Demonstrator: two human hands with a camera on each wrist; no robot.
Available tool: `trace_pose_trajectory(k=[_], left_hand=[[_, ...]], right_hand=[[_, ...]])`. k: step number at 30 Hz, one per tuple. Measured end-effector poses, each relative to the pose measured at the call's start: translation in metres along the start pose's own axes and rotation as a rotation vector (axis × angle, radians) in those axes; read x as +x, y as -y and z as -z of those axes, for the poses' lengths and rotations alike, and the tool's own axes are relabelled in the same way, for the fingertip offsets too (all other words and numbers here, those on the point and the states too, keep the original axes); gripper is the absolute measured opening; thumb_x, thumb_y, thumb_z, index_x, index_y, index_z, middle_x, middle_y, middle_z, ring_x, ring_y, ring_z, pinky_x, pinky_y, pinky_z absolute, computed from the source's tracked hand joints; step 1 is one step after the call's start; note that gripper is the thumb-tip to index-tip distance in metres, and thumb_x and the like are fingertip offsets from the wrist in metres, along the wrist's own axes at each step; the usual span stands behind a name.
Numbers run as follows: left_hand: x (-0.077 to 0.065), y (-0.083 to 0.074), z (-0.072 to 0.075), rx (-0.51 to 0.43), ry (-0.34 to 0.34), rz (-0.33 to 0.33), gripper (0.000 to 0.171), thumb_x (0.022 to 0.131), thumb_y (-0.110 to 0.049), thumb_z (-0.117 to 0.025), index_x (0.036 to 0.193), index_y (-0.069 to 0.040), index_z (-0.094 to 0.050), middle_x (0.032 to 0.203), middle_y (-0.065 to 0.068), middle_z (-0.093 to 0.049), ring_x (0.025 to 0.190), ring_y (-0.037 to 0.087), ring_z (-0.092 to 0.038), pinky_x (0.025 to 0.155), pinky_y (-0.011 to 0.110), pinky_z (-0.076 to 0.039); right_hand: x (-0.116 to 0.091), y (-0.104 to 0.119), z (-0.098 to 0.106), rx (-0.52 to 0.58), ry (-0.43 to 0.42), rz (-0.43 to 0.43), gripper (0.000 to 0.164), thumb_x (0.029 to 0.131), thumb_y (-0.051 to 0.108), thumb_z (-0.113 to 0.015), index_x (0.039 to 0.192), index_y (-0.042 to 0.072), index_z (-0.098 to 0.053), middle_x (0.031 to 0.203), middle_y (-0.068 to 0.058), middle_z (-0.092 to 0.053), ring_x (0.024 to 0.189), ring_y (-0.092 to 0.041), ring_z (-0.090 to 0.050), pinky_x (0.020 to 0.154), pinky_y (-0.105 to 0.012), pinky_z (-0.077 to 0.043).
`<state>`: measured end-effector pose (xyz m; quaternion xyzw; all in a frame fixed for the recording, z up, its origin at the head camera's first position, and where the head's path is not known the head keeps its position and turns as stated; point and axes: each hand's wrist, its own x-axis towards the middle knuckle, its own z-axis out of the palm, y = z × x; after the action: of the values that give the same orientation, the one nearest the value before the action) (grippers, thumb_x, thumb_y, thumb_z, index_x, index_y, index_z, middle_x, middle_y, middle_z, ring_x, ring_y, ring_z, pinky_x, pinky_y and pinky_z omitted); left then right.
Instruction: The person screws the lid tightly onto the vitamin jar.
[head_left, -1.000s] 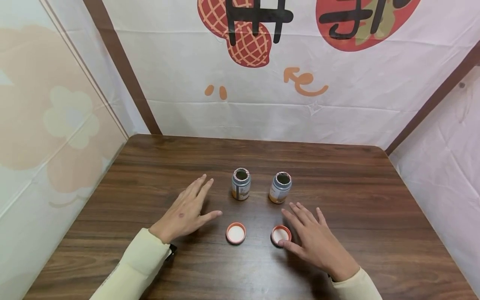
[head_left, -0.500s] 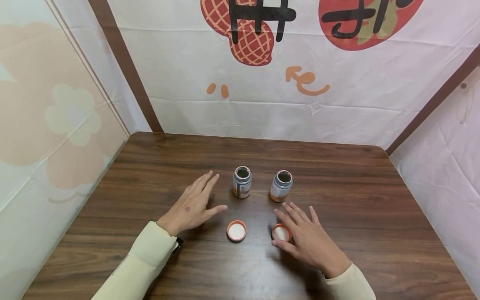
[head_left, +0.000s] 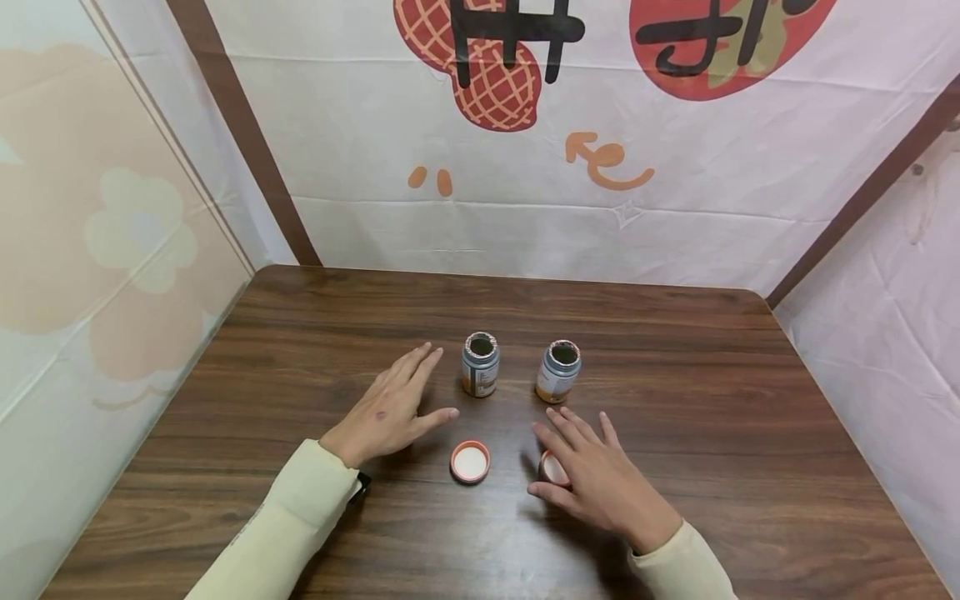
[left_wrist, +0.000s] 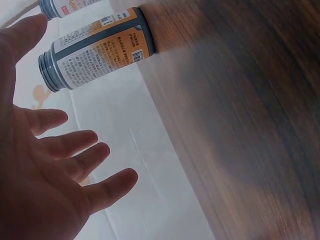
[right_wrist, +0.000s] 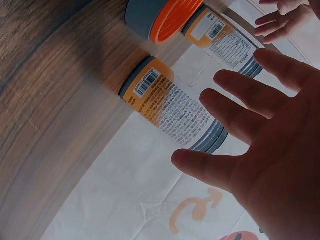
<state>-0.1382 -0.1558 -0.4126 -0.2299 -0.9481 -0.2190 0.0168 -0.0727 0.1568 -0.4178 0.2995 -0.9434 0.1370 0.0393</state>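
Two small grey jars with white and orange labels, a left jar [head_left: 480, 367] and a right jar [head_left: 558, 373], stand upright and uncapped on the table. In front of them lie two lids with their insides up: a left lid [head_left: 470, 462] with an orange rim, and a right lid [head_left: 553, 470] partly covered by my right hand [head_left: 600, 479]. That hand hovers over the right lid with its fingers spread. My left hand [head_left: 386, 412] is held beside the left jar, apart from it, fingers extended. In the left wrist view, the left jar [left_wrist: 97, 50] is beyond the thumb.
The brown wooden table [head_left: 360, 308] reaches back to a white printed cloth [head_left: 360, 133]. More cloth walls stand at the left [head_left: 127, 208] and right.
My right hand has moved left and now covers part of the right lid. My left hand has shifted a little right toward the left jar. Jars and lids stay put.
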Motion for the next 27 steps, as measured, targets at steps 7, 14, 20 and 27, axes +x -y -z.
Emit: trace_pose_trajectory(k=[7,14,20,27], left_hand=[[0.003,0.0,-0.002,0.002,-0.008,-0.015,0.086,0.094,-0.05,-0.067,0.155,-0.002,-0.03,0.158,0.022,-0.03,0.143,0.039,-0.031,0.109,0.061,-0.032],[0.008,-0.002,-0.001,0.008,-0.008,-0.013,0.079,0.097,-0.046,-0.064,0.154,-0.002,-0.032,0.157,0.021,-0.033,0.143,0.039,-0.032,0.109,0.061,-0.031],[0.015,-0.003,-0.003,0.003,0.001,-0.025,0.078,0.098,-0.046,-0.063,0.154,-0.001,-0.031,0.156,0.019,-0.034,0.143,0.036,-0.032,0.111,0.058,-0.03],[0.02,-0.006,-0.006,-0.032,0.029,0.014,0.082,0.097,-0.045,-0.064,0.154,0.002,-0.028,0.156,0.021,-0.034,0.143,0.036,-0.034,0.112,0.055,-0.03]], right_hand=[[0.004,0.005,-0.004,-0.009,0.047,0.012,0.069,0.091,0.055,-0.066,0.143,0.011,-0.054,0.148,-0.016,-0.048,0.14,-0.034,-0.039,0.107,-0.071,-0.023],[0.01,0.013,-0.007,-0.024,0.089,0.034,0.069,0.092,0.056,-0.063,0.145,0.012,-0.053,0.149,-0.017,-0.047,0.141,-0.034,-0.039,0.108,-0.07,-0.023],[0.013,0.016,-0.009,-0.033,0.095,0.052,0.069,0.093,0.056,-0.063,0.145,0.013,-0.052,0.149,-0.015,-0.047,0.14,-0.033,-0.039,0.108,-0.07,-0.022],[0.02,0.021,-0.014,-0.05,0.113,0.101,0.068,0.094,0.056,-0.061,0.145,0.013,-0.052,0.15,-0.013,-0.047,0.14,-0.032,-0.041,0.108,-0.069,-0.024]])
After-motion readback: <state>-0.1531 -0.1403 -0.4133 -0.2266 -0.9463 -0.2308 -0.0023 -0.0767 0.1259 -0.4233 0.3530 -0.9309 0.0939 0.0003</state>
